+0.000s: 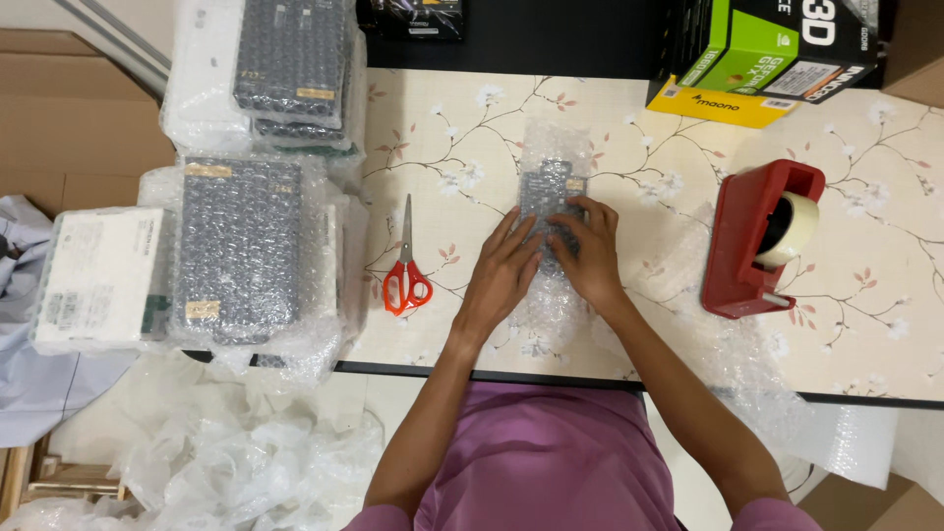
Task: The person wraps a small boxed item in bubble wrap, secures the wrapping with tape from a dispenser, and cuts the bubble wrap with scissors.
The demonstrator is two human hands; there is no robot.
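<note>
In the head view, a small dark board (551, 202) wrapped in bubble wrap (556, 147) is seen near the middle of the table (629, 138), which has a pale cloth with a flower and branch pattern. The left hand (503, 270) is laid flat on the lower left part of the board, with the fingers stretched and slightly apart, pressing the wrap down. The right hand (588, 251) is placed on the lower right part, the fingers bent a little over the wrap; it seems that an edge of the wrap is pinched, but this cannot be told for sure. The two hands are touching each other at the fingertips. Scissors (406, 270) with orange handles are lying closed just left of the left hand, not touched. A red tape dispenser (757, 236) with a roll of pale tape is standing to the right, well apart from the right hand. At the left edge, wrapped boards are stacked (241, 246), and a white box (98, 275) is beside them. Green boxes (757, 44) are seen at the top right, and loose wrap (246, 442) is lying below the table.
</note>
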